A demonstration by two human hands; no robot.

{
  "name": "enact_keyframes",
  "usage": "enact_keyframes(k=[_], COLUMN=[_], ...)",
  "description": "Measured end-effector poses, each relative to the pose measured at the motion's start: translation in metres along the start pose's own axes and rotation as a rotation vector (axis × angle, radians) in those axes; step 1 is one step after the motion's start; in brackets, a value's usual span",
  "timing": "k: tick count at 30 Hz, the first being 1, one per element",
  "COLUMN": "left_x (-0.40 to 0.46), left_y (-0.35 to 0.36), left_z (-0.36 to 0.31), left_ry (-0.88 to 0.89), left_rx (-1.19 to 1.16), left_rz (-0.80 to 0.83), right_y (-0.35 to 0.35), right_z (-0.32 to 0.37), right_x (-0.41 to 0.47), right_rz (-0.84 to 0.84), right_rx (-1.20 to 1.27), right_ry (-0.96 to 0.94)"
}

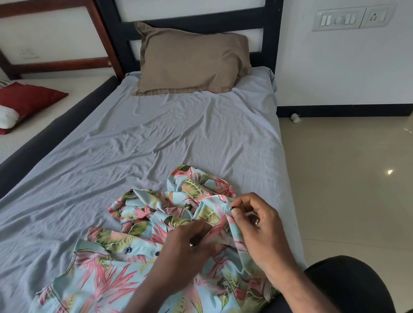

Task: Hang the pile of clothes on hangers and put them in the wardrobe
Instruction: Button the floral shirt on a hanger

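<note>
A floral shirt [116,285] lies crumpled on the near bed [113,145]. The right hand [256,230] pinches a button [233,208] at its edge. The left hand [184,247] grips the fabric beside it.

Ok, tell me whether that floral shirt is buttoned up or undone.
Undone, at least partly: the floral shirt lies rumpled on the bed, its placket open. Both hands pinch fabric near one button.

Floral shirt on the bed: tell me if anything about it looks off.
The floral shirt lies crumpled and partly unbuttoned on the grey sheet, no hanger in view. Both hands, left hand and right hand, pinch its placket.
</note>
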State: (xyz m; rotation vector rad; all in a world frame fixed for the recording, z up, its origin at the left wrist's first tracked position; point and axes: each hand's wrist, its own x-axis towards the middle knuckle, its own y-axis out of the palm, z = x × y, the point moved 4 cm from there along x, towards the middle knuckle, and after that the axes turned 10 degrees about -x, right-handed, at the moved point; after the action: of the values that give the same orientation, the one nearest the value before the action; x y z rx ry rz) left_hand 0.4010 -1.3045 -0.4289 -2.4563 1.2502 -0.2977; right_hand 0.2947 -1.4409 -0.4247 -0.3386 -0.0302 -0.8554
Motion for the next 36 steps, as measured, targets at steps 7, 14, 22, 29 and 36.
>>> enact_keyframes(k=[7,14,22,29,36], left_x=[0.030,0.039,0.052,0.060,0.086], left_y=[-0.062,-0.104,-0.118,-0.129,-0.125], left_z=[-0.006,-0.020,-0.018,-0.023,-0.046], left_ry=[0.077,0.001,0.067,0.055,0.135], left_rx=[0.262,0.109,-0.081,-0.259,-0.147], left_rz=[-0.117,0.324,0.018,-0.140,-0.460], right_y=[-0.003,-0.016,-0.024,-0.029,-0.029], right_z=[-0.016,-0.021,-0.018,-0.017,-0.005], right_x=[0.003,0.015,0.017,0.021,0.027], right_rz=[0.428,0.160,0.201,0.530,0.296], right_rx=[-0.341,-0.294,-0.084,-0.131,-0.202], right_ry=[0.079,0.048,0.111,0.083,0.079])
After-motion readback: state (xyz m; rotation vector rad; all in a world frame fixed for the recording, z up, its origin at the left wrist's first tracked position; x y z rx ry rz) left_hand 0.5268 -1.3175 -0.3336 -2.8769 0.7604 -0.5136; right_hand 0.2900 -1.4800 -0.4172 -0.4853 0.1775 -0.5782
